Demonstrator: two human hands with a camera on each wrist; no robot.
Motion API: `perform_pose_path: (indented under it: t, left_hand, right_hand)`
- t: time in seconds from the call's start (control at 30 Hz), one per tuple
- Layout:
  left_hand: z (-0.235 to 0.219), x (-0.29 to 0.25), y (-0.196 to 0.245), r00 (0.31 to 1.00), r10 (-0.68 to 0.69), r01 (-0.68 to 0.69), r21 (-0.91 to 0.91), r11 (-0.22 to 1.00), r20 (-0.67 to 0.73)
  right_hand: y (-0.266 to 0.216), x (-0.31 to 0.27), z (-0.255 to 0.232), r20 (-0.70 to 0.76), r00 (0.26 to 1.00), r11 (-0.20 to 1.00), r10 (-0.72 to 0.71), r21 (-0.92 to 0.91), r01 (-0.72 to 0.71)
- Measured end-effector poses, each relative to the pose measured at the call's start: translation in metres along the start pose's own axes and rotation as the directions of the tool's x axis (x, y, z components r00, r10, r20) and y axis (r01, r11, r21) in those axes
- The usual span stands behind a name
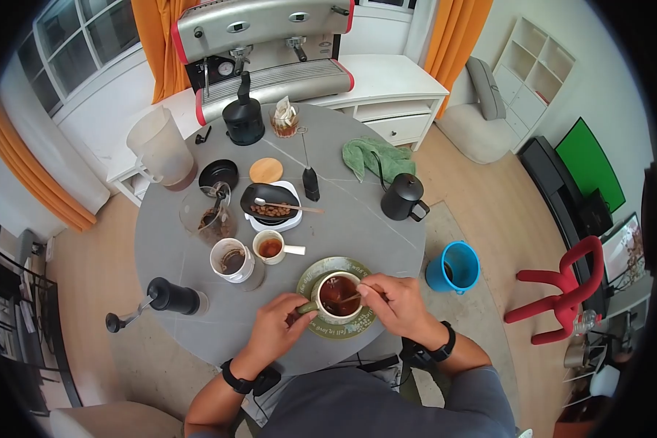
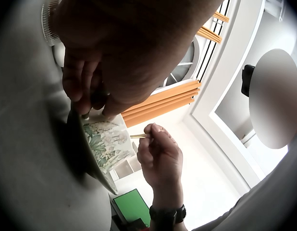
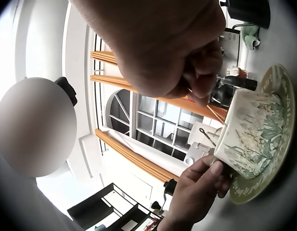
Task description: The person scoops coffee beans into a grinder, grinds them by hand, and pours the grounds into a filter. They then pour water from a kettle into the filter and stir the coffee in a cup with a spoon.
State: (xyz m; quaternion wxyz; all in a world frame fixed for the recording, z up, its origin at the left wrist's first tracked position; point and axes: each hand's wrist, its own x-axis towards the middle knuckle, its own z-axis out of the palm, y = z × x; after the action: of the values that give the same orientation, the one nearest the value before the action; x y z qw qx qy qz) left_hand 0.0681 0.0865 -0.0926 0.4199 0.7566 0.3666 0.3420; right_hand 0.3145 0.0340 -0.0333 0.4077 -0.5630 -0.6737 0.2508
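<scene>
A floral cup (image 3: 252,130) of red-brown liquid (image 1: 336,293) stands on a green saucer (image 1: 315,274) near the table's front edge. My left hand (image 1: 276,328) pinches the cup's green handle (image 1: 307,308) on the left side. From the right, my right hand (image 1: 398,305) pinches the end of a thin gold-coloured stirrer (image 2: 138,136), whose lower part reaches into the cup. The left wrist view shows the cup's printed side (image 2: 107,144) and the right hand (image 2: 160,159) above the rim. In the right wrist view the left hand (image 3: 196,192) is at the handle.
Left of the saucer are a small white cup (image 1: 271,248), a white canister (image 1: 231,260) and a hand grinder (image 1: 174,296). Behind stand a scale with a bean tray (image 1: 271,204), a frother (image 1: 311,182) and a black kettle (image 1: 403,197). A blue bucket (image 1: 454,267) is off the table's right side.
</scene>
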Motion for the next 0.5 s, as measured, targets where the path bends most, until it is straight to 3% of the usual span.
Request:
perform_pose_path:
  t: [0.07,0.13,0.27,0.37,0.47,0.5]
  left_hand:
    - [0.001,0.0,0.0,1.0,-0.001,0.001,0.01,1.0,-0.01]
    - [0.0,-0.001,0.001,1.0,-0.001,0.001,0.015,1.0,-0.014]
    - [-0.002,0.0,0.003,1.0,-0.008,0.008,0.02,1.0,-0.003]
    - [-0.001,-0.001,0.001,1.0,0.001,-0.001,0.017,1.0,-0.016]
    - [0.0,-0.001,-0.002,1.0,0.022,-0.022,0.011,1.0,-0.014]
    - [0.001,-0.001,-0.002,1.0,0.021,-0.021,0.006,1.0,-0.009]
  right_hand:
    - [0.005,0.002,0.005,-0.025,0.999,0.996,0.036,0.083,-0.034]
    - [0.009,0.008,0.006,-0.136,0.977,0.985,-0.165,-0.069,0.157]
    - [0.004,0.014,-0.014,-0.102,0.961,0.94,-0.259,-0.257,0.226]
    - [0.002,0.009,-0.019,-0.061,0.978,0.952,-0.2,-0.248,0.179]
    - [0.002,0.004,-0.01,-0.007,0.993,0.986,-0.116,-0.12,0.114]
    - [0.002,0.003,-0.006,-0.007,1.0,1.0,-0.016,-0.02,0.016]
